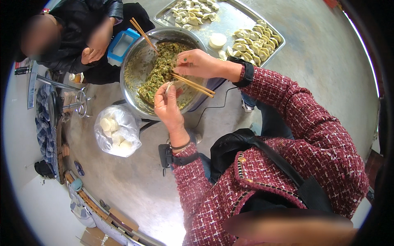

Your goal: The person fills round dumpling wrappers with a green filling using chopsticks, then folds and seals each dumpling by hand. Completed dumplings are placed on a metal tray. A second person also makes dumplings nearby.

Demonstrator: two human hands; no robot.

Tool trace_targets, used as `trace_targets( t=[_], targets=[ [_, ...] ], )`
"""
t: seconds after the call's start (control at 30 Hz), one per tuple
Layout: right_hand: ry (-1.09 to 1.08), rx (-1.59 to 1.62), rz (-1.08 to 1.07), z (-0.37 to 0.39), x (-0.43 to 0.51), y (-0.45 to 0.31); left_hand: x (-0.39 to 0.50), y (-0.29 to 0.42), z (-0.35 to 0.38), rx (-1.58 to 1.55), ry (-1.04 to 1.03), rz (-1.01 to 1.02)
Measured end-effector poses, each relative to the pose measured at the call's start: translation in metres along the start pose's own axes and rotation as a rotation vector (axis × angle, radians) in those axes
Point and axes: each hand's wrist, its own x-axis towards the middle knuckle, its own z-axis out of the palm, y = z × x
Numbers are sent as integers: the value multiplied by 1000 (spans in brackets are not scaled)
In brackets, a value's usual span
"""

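Observation:
Over the near rim of a large steel bowl (127, 92), my left hand (169, 103) pinches a pale dough wrapper (168, 88) between thumb and fingers. My right hand (198, 63) is above the bowl's right half, its fingers bent; whether anything is between them cannot be told. Green chopped filling (161, 67) lies in the bowl. One pair of wooden chopsticks (197, 87) rests with its tips at the filling, just below my right hand, and another pair (144, 36) leans at the far left of the bowl. A stack of round wrappers (217, 40) is on the metal tray beyond.
Rows of folded dumplings (255, 44) lie on the metal tray (227, 15). A clear plastic bag (117, 130) with pale dough rounds is left of the bowl. Another person (74, 37) sits at the upper left, beside a blue-rimmed container (123, 44). A black cable (212, 107) crosses the floor.

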Motion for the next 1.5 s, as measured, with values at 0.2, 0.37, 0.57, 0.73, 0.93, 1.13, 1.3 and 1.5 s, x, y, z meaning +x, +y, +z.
trace_targets(
  t=[0.2, 0.37, 0.57, 0.73, 0.93, 1.13, 1.3, 1.5],
  targets=[
    [6, 83, -172, 12, -3, -3, -1, 0, 1, -4, 20, -7],
    [6, 137, -187, 15, -2, -8, 0, 0, 4, 6, -5, 32],
    [15, 106, -200, 15, -4, -7, -1, -1, 2, 68, -55, 37],
    [43, 35, -237, 15, -4, -9, -2, -1, 2, 53, -65, 48],
    [34, 81, -217, 10, -6, -12, -1, -3, -1, 91, -28, 72],
    [37, 86, -237, 10, -4, -13, -1, -3, 1, 132, 21, 110],
    [-7, 69, -237, 15, -5, -9, -1, -2, 1, 149, 22, 73],
    [-29, 84, -236, 15, -5, -6, 0, -3, -1, 135, -14, 38]
  ],
)
